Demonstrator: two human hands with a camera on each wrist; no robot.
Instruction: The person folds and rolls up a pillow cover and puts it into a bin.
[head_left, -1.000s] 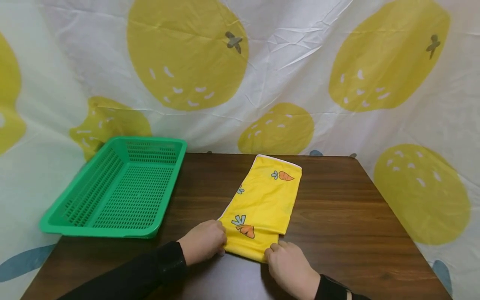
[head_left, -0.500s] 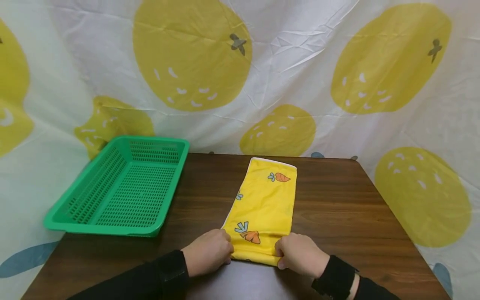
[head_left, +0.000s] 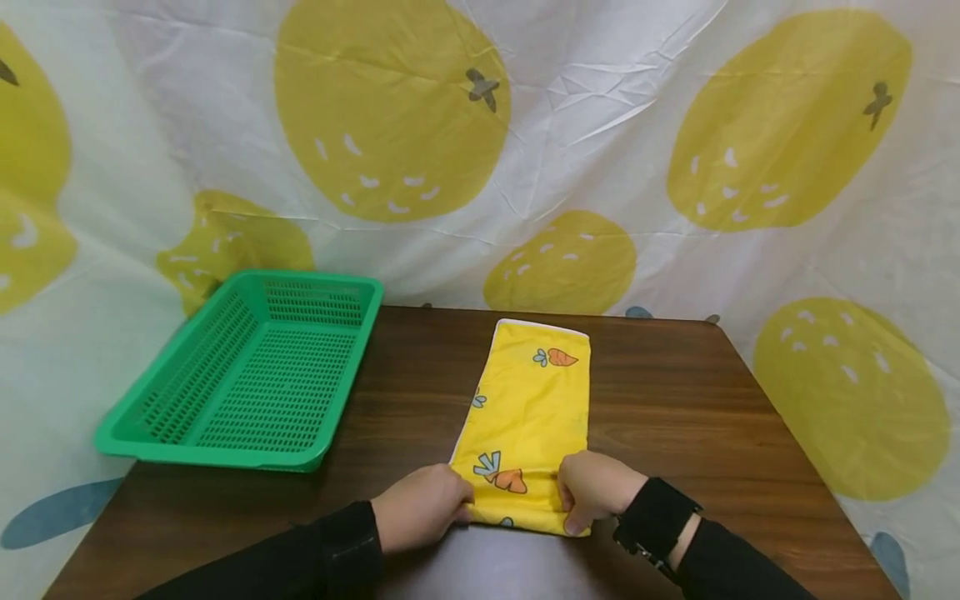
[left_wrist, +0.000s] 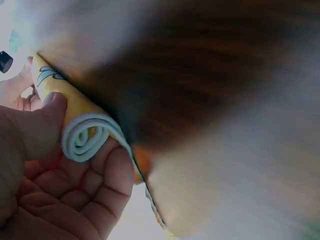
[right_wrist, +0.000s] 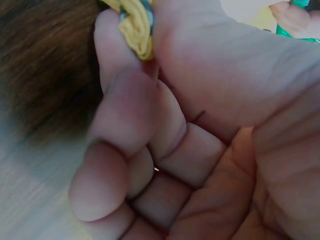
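A yellow cloth with a carrot print and a white edge lies lengthwise on the table, its near end rolled up. My left hand grips the left end of that roll. In the left wrist view the thumb lies over the roll and the fingers curl beneath it; its white-edged layers show as a spiral. At the right end, my right hand pinches the roll between thumb and finger. The right wrist view shows a yellow folded end between them, the other fingers curled.
A green plastic basket with slotted sides stands on the left of the brown wooden table. Behind the table hangs a white sheet printed with yellow fruit. A black band circles the right wrist.
The right hand has moved right and slightly up to the roll's right end. The stepped fold at the cloth's lower right is now gone, and the rolled end looks wider. The left hand keeps its grip.
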